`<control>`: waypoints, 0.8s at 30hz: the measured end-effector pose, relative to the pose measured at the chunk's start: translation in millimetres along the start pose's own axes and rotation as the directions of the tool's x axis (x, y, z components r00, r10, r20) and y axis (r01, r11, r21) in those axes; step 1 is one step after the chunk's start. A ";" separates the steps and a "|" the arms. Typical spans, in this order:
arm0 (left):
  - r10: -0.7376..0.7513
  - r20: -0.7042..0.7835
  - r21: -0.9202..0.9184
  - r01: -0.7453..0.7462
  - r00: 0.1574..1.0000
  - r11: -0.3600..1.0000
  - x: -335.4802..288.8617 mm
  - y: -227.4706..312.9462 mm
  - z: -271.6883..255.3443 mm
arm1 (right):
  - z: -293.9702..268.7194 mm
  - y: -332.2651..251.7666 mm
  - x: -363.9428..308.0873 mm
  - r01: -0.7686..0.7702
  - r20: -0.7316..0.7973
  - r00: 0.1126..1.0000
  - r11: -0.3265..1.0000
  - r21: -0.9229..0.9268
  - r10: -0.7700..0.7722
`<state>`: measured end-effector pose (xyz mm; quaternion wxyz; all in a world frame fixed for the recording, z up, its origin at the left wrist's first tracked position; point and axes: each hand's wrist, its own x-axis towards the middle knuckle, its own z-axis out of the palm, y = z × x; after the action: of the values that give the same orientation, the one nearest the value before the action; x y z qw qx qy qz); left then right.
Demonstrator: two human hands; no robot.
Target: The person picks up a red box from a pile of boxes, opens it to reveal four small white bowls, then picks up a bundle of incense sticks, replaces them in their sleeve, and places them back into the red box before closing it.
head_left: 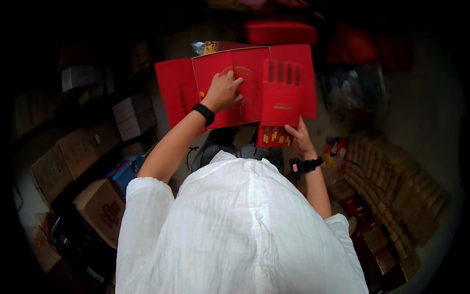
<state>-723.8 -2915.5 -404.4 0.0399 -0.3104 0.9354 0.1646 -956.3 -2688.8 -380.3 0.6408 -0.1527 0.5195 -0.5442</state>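
A large red gift box (215, 78) with gold trim lies in front of me, its side flaps spread out left and right. My left hand (225, 90) rests over its middle panels, fingers apart, fingertips near the seam and a round gold design. In my right hand (302, 141) is a red paper folder (281, 103), gripped at its lower right corner between thumb and fingers. Dark strips show along the folder's upper edge, and yellow-gold marks along its lower part. It overlaps the box's right side. What the box holds underneath is hidden.
Brown cartons (78, 152) and white boxes (133, 117) stand along the left. Stacked brown bundles (391, 186) fill the right side. Beyond the gift box sit a red box (281, 33) and a clear plastic bag (352, 90).
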 end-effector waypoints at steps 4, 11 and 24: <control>-0.063 -0.186 -0.099 0.045 0.981 0.994 -35.7 1.3 -42.3 | 3.5 -6.8 5.8 -0.119 -0.019 0.993 0.992 -0.050 0.118; -0.374 -0.266 -0.280 0.300 0.888 0.912 -114.0 -20.1 -52.2 | 49.8 40.8 62.8 -0.222 0.227 0.951 0.975 0.015 0.213; -0.385 -0.113 0.140 0.399 0.916 0.906 -151.8 -0.2 -26.2 | 93.9 97.1 126.6 -0.240 0.203 0.950 0.971 -0.010 0.237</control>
<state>-600.9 -2838.1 -353.0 0.0581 -0.4944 0.8649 0.0646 -842.5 -2796.9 -478.7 0.7525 -0.1387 0.4619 -0.4485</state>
